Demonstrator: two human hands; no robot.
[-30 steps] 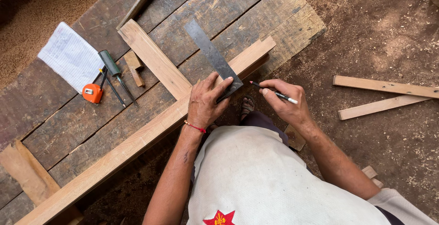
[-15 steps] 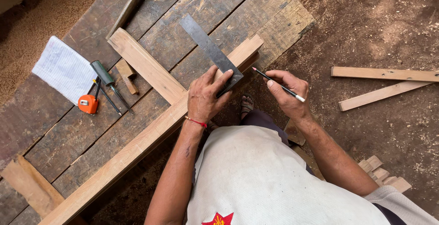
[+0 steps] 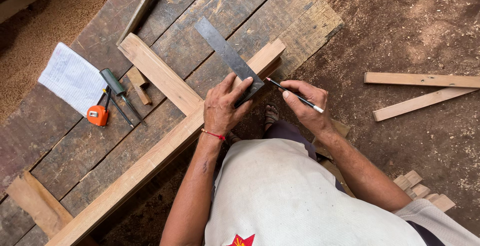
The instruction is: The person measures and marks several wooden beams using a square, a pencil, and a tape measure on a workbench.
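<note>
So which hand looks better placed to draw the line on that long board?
Probably the right hand: it holds the pencil, tip near the metal square. The left hand is pressing that square onto the long board.

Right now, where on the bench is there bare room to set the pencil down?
Bare planks lie beyond the steel square, toward the bench's far edge, and between the orange tape measure and the long batten. It is crowded around the paper, the screwdriver and the left hand.
</note>
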